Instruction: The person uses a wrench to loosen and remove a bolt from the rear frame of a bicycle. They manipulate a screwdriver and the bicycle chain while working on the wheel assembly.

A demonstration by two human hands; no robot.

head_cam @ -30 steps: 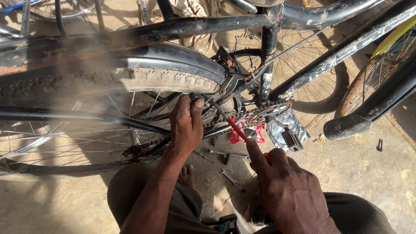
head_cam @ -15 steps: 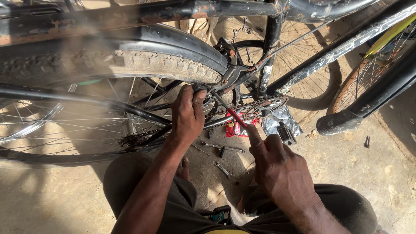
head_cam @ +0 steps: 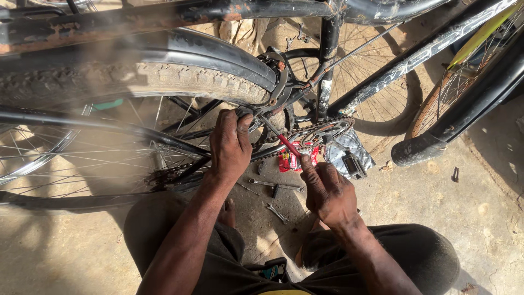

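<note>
A black frame and rear tyre filled the upper view; the tyre and mudguard partly screened the brake bracket. Spanners and a red packet lay on the ground below the chainring, beside a pedal. Compared with the earlier frame, the view had drawn closer and both hands sat higher toward the bracket. The left hand was clenched around a frame stay by the tyre. The right hand grasped a red-handled screwdriver, its tip angled up to the bracket.
</note>
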